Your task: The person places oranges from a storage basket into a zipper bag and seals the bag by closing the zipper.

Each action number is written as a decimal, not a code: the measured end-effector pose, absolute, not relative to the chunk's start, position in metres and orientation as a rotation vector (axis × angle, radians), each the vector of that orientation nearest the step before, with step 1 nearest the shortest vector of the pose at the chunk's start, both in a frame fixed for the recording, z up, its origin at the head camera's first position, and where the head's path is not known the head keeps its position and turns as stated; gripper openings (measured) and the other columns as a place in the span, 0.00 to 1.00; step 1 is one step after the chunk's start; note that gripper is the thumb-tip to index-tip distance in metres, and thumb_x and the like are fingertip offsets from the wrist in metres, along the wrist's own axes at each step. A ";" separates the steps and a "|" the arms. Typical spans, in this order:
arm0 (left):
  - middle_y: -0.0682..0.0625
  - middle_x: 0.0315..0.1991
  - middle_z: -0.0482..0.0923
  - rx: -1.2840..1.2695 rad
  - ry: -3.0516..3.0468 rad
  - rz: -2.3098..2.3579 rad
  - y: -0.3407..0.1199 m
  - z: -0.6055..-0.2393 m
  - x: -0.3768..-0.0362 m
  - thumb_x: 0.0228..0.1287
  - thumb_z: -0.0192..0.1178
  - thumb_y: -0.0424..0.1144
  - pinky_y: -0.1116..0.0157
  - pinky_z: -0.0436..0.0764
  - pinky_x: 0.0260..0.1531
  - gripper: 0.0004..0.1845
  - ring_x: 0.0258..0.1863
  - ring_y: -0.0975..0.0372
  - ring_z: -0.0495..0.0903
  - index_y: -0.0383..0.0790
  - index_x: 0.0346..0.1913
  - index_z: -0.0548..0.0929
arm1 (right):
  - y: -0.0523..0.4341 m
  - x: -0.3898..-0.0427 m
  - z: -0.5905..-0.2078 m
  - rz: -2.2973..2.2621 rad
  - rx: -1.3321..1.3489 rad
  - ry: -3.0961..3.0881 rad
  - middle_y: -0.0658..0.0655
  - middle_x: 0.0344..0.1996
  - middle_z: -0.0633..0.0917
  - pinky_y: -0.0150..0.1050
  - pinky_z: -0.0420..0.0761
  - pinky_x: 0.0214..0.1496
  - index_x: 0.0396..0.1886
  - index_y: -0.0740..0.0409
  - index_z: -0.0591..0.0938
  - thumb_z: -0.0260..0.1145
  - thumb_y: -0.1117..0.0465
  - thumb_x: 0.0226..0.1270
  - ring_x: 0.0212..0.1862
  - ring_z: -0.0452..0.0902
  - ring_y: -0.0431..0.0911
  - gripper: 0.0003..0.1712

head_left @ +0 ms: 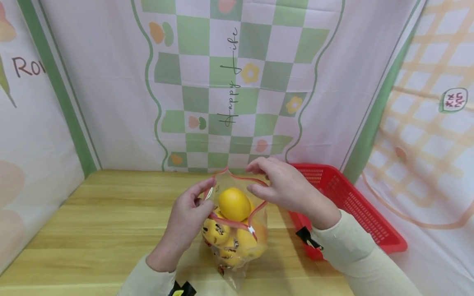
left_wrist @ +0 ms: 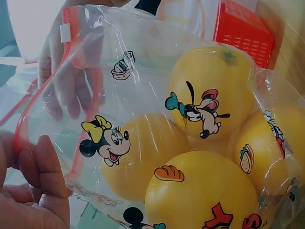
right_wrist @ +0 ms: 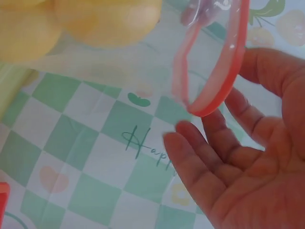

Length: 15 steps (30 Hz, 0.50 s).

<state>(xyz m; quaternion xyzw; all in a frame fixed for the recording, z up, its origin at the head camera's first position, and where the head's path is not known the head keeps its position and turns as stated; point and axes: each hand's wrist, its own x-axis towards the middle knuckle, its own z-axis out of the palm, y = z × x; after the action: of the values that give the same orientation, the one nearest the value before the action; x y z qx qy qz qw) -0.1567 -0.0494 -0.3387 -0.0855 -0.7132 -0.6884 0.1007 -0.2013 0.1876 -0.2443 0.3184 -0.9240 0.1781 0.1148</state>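
On the wooden worktop (head_left: pixel 111 230) we see a clear, cartoon-printed zip bag (head_left: pixel 230 251), its red zip rim (head_left: pixel 231 223) gaping, with several yellow citrus fruits (head_left: pixel 235 204) inside. A white slider (head_left: pixel 251 230) sits at the rim's near right corner. The left hand (head_left: pixel 187 216) pinches the rim's left side; the right hand (head_left: pixel 290 187) is beside its far right, fingers apart and loosely curved, though we cannot tell whether they touch it. Rightward sits a red plastic basket (head_left: pixel 355 205); behind hangs a green-and-white checked cloth (head_left: pixel 226 94) lettered "Happy Life".
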 end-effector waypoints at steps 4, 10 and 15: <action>0.50 0.72 0.74 -0.248 -2.115 -2.028 -0.050 -0.338 -0.156 0.64 0.55 0.26 0.73 0.63 0.15 0.31 0.17 0.66 0.64 0.45 0.71 0.78 | 0.189 -0.190 -0.245 0.547 0.895 -2.607 0.49 0.48 0.87 0.49 0.85 0.56 0.53 0.52 0.84 0.74 0.54 0.66 0.52 0.81 0.47 0.18; 0.50 0.72 0.74 -0.247 -2.118 -2.026 -0.049 -0.338 -0.156 0.64 0.55 0.26 0.73 0.63 0.15 0.31 0.18 0.66 0.65 0.45 0.71 0.78 | 0.191 -0.169 -0.251 0.647 0.901 -2.555 0.41 0.33 0.84 0.35 0.86 0.40 0.44 0.50 0.84 0.75 0.53 0.67 0.35 0.79 0.36 0.11; 0.49 0.73 0.74 -0.255 -2.124 -2.010 -0.049 -0.338 -0.156 0.64 0.55 0.26 0.72 0.64 0.16 0.31 0.19 0.66 0.66 0.45 0.71 0.78 | 0.192 -0.157 -0.259 0.630 0.937 -2.525 0.36 0.25 0.80 0.30 0.79 0.30 0.37 0.45 0.83 0.75 0.49 0.66 0.27 0.74 0.31 0.10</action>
<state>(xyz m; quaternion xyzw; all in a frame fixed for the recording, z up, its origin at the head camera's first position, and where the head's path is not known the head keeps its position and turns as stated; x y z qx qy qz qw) -0.1563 -0.0491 -0.3382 -0.0863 -0.7197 -0.6811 0.1028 -0.1571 0.1918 -0.2594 0.3327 -0.8969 0.2237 0.1868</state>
